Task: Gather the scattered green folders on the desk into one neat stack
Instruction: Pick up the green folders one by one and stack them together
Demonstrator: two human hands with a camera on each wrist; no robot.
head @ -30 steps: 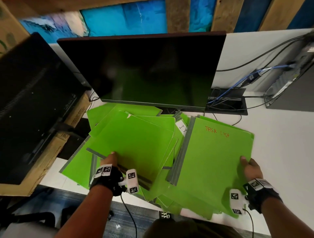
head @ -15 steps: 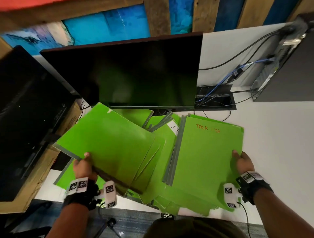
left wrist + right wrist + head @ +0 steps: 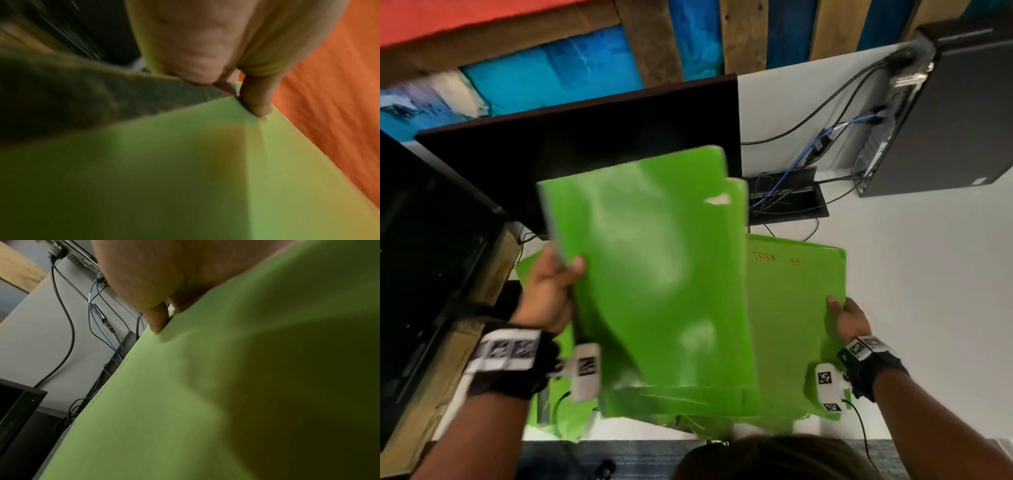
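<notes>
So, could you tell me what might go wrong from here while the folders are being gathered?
1. The left hand grips the raised folders only at one edge, and they fan out, so one could slip free.
2. Swinging them over could knock the labelled folder that the right hand holds at its edge.
3. Loose folders overhang the desk at its near edge and may slide off.
</notes>
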